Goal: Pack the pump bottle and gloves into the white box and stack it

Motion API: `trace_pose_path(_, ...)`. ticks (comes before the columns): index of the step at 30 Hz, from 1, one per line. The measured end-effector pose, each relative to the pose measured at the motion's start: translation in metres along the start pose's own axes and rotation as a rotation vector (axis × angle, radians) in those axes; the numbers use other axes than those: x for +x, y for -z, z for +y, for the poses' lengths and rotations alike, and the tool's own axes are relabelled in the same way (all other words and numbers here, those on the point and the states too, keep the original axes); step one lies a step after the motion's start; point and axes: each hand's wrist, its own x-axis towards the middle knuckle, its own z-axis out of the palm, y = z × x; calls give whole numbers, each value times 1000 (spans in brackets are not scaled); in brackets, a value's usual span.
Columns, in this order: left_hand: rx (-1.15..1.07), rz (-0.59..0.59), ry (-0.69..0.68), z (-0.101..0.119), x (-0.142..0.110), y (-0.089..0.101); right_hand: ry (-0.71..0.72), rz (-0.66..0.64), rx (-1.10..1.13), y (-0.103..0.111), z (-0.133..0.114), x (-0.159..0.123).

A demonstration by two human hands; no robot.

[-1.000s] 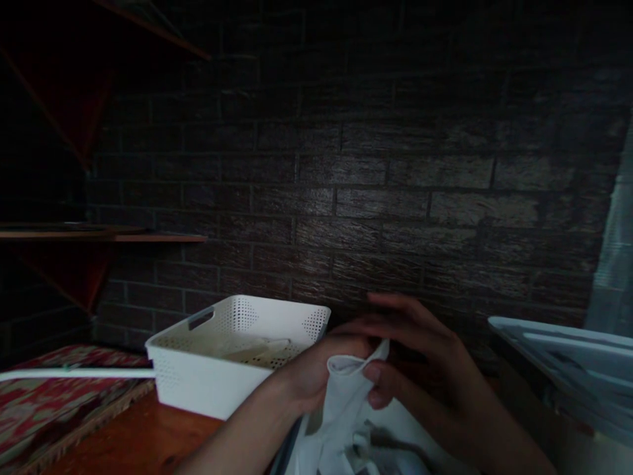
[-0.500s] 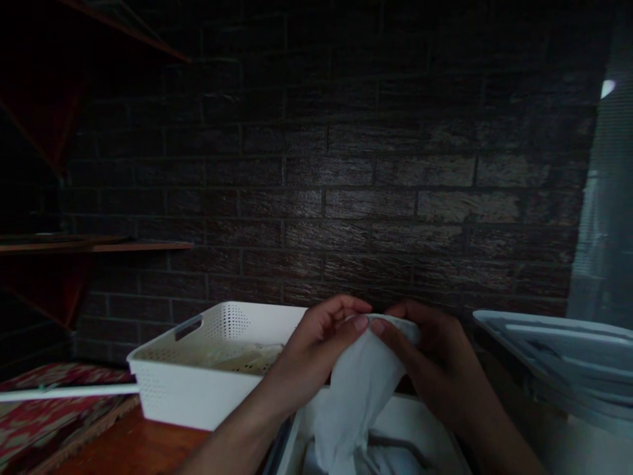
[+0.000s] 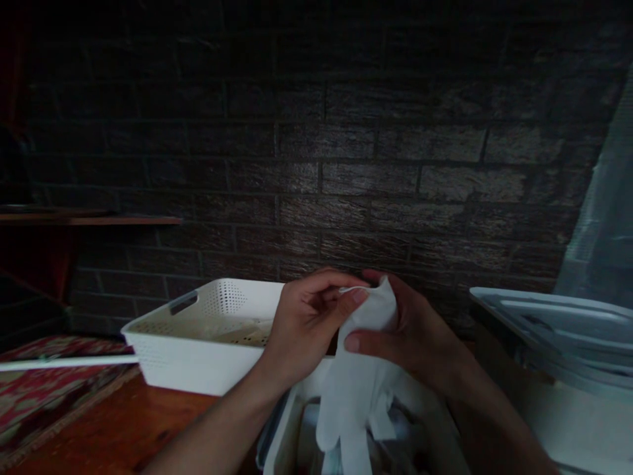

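Right thumb [image 3: 376,346] shifted down white glove [image 3: 357,389], box [image 3: 287,429] contents [image 3: 405,432] obscured (dim)

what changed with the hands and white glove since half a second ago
The right hand moved its thumb down from the top edge of the white glove onto its front. The glove's fingers now hang visibly apart over the white bin. The left hand still pinches the cuff; neither hand let go. The white basket and grey lid stayed put.

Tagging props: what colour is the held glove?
The glove is white; head view shows it best.
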Motion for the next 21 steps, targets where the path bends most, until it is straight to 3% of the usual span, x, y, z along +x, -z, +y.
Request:
trace_pose_path(4, 56, 47, -47, -1, 1, 2, -103, -143, -225, 2, 1, -1)
trace_pose_path(7, -12, 151, -34, -5, 6, 5, -233, -131, -254, 3, 3, -8)
trace_pose_path(14, -154, 303, -15, -14, 18, 13, -87, -93, -209, -2, 8, -10)
trace_pose_path(21, -245, 386, -105, -13, 32, 34, -228, -323, -99, -6, -4, -8)
